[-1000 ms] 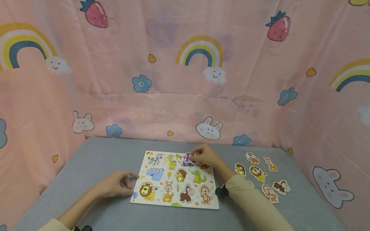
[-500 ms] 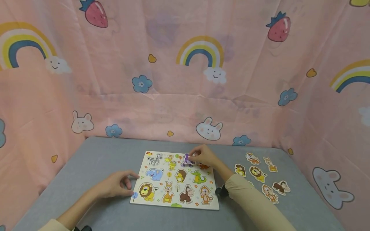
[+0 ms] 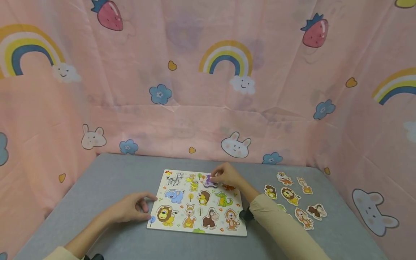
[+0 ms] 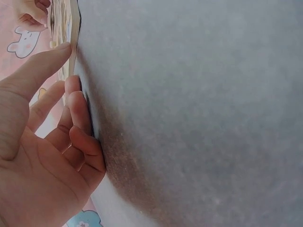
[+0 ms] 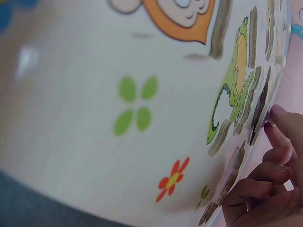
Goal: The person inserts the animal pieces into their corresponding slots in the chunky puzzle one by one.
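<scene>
A pale animal puzzle board (image 3: 180, 216) lies flat on the grey table. My right hand (image 3: 229, 177) pinches a purple animal puzzle piece (image 3: 209, 180) between thumb and finger at the board's upper right. The piece looks slightly tilted, and my fingers cover part of it. In the right wrist view the right hand (image 5: 267, 179) appears at the right edge, holding a piece seen edge-on (image 5: 261, 106). My left hand (image 3: 128, 208) touches the board's left edge with thumb and index finger. The left wrist view shows the left hand's (image 4: 40, 179) other fingers loosely bent beside the edge.
Right of the board lie several loose pieces, among them a lion (image 3: 290, 195), a monkey (image 3: 303, 218), a gorilla (image 3: 316, 211) and a hedgehog (image 3: 270, 191). My right sleeve (image 3: 279, 220) partly covers a green piece (image 3: 281, 207). A pink printed cloth (image 3: 195, 122) hangs around the table.
My right hand has shifted slightly left with the purple piece, whose tilt has changed a little. The left hand stays at the board's edge.
</scene>
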